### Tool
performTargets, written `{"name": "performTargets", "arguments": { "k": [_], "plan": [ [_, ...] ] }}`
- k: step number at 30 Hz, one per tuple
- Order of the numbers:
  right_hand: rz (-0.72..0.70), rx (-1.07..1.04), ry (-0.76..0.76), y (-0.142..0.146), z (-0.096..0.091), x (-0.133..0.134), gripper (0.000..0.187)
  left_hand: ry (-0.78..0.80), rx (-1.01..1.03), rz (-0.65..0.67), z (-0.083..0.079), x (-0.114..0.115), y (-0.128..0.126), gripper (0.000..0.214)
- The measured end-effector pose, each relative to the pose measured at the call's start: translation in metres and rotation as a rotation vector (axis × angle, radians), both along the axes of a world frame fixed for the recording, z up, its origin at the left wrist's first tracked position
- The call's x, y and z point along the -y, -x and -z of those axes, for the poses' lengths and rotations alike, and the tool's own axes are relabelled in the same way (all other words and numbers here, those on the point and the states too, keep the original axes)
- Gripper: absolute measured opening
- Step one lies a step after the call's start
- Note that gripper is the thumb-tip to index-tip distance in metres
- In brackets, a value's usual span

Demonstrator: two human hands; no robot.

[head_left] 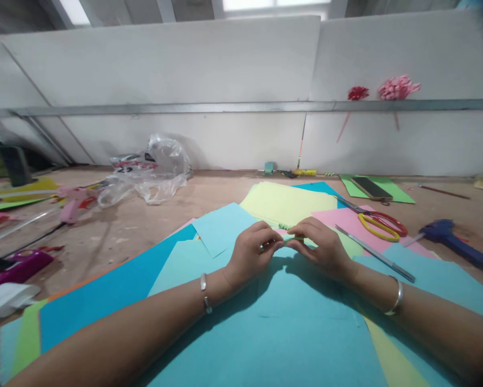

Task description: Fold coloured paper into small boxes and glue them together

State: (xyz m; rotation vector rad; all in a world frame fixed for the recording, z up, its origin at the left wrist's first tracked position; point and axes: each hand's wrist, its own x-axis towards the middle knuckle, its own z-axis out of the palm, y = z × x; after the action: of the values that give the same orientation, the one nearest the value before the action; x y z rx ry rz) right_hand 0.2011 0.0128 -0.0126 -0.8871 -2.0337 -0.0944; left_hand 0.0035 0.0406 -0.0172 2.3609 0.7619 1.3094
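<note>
Over the light blue paper [305,301], my left hand [254,246] and my right hand [324,244] meet almost fingertip to fingertip. Both are closed in a pinch on a thin green paper strip [293,239], which spans the small gap between them. Part of the strip is hidden by the fingers. Just behind the fingertips lies a small green coil [283,226]. A pale yellow sheet [292,201] is beyond it. To the right of my right hand rests a slim grey pen [380,255].
Scissors [380,224] with red and yellow handles lie on pink paper, near a blue glue gun [453,239]. Behind them a phone [371,188] rests on green paper. On the left are a crumpled plastic bag [156,169], a pink glue gun [72,203] and a purple device [19,270].
</note>
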Motion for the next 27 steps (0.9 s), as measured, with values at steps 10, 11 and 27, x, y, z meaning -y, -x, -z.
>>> {"name": "performTargets", "arguments": {
  "k": [10, 11, 27],
  "plan": [
    [0.045, -0.177, 0.241, 0.001, -0.009, 0.003, 0.013, 0.169, -0.002, -0.025, -0.001, -0.003, -0.002, 0.008],
    [0.050, -0.171, 0.255, 0.001, -0.010, 0.003, 0.013, 0.205, -0.002, -0.018, -0.002, -0.003, -0.003, 0.008],
    [0.135, -0.125, 0.741, 0.003, -0.014, -0.003, 0.015, 0.389, -0.085, 0.064, -0.002, -0.009, 0.000, 0.022]
  ]
}}
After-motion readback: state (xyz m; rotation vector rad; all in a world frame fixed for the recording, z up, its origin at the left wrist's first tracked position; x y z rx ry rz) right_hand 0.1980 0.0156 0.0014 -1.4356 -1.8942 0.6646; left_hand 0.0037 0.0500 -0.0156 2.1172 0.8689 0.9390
